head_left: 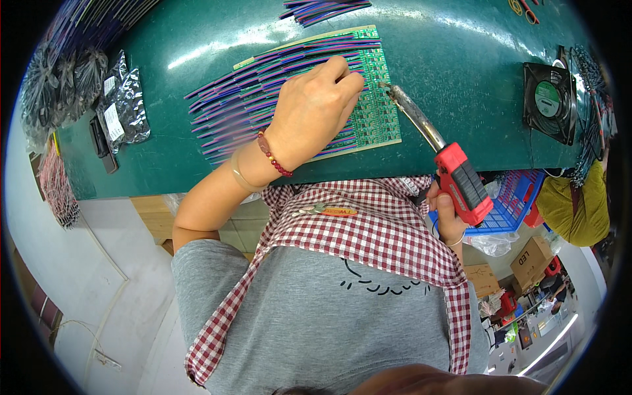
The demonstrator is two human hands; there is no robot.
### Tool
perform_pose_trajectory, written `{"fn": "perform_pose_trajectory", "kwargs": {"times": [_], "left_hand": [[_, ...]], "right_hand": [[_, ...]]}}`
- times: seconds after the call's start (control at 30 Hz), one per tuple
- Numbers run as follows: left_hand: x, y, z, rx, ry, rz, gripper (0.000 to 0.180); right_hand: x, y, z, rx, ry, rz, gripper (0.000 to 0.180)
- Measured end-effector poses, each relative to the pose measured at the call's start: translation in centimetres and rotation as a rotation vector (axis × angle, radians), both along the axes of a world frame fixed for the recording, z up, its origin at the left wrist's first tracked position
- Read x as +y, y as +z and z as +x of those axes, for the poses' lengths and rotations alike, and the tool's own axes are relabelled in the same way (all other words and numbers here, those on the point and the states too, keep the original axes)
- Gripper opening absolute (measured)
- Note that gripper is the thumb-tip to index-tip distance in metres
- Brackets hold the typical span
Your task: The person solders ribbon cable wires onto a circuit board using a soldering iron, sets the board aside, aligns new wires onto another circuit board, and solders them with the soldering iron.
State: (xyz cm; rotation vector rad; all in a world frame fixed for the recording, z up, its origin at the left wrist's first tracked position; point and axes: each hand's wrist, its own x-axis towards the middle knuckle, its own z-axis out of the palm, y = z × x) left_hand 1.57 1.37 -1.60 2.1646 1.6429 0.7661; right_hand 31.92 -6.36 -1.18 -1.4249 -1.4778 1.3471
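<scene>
Working on the green bench mat point(461, 79), biggest thing here, flat and grippy by the look of it, so nothing on it should slide. On it lies the green circuit panel point(378, 108), thin and stiff; I judge it light and a bit brittle at the scored edges, best held flat by pressing from above, not lifted by a corner. Across it runs the fan of purple and blue wires point(230, 108), laid side by side, ends on the panel's pads; soft, springy, light, likely to shift if nudged, so pin them near the joint. My left hand point(316, 108) does that: palm down, fingers curled together and pressed onto the wires over the panel's middle, closed on nothing, just bearing down. Soldering iron point(447, 164) next: red handle, long metal barrel, tip just at the panel's right edge beside my left fingertips. Rigid, moderate weight, hot at the front I'd judge, so take it by the red grip only. My right hand point(447, 214) is wrapped shut around the low end of that grip, off the bench edge. Small black fan point(550, 99) sits well apart on the right.
</scene>
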Motion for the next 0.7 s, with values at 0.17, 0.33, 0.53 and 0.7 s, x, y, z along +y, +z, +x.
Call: {"fn": "perform_pose_trajectory", "kwargs": {"times": [0.17,0.33,0.53,0.7], "left_hand": [[-0.06,0.02,0.0,0.0,0.002,0.01,0.007],[-0.01,0.0,0.08,-0.005,0.004,0.004,0.008],[-0.02,-0.13,0.09,0.002,0.006,0.019,0.008],[-0.06,-0.09,0.07,0.014,0.007,0.016,0.008]], "right_hand": [[-0.21,-0.91,0.79,-0.091,0.071,0.046,0.024],[-0.32,-1.07,0.62,-0.074,0.063,0.059,0.024],[-0.12,-0.99,0.55,-0.149,0.112,0.015,0.024],[-0.45,-0.68,0.65,-0.076,0.053,0.043,0.027]]}}
